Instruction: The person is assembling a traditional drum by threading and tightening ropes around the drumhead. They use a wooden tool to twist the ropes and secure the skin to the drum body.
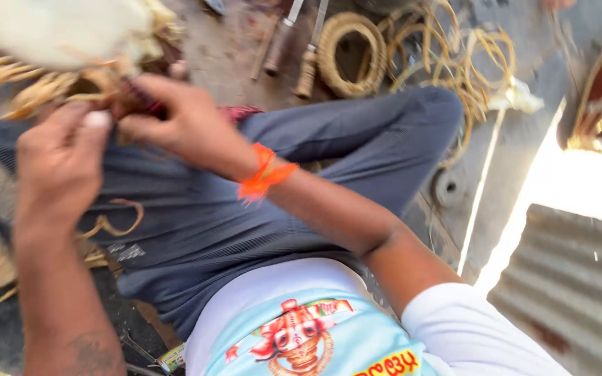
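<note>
My left hand [60, 163] and my right hand [175, 122] meet at the upper left over my lap. Both pinch the edge of a woven cane piece [43, 87] with loose tan strips sticking out. A pale bundle [57, 28] lies above it, blurred. My right hand's fingers close on a dark reddish part at the weave's edge. An orange thread band [265, 175] is tied around my right wrist. I sit cross-legged in dark trousers [301, 139].
On the ground beyond my knee lie coiled cane rings [351, 54], loose cane loops [447, 63] and two long-handled tools [294, 49]. A cane strip curl [116, 223] rests on my thigh. Corrugated metal sheet [573, 292] is at the right.
</note>
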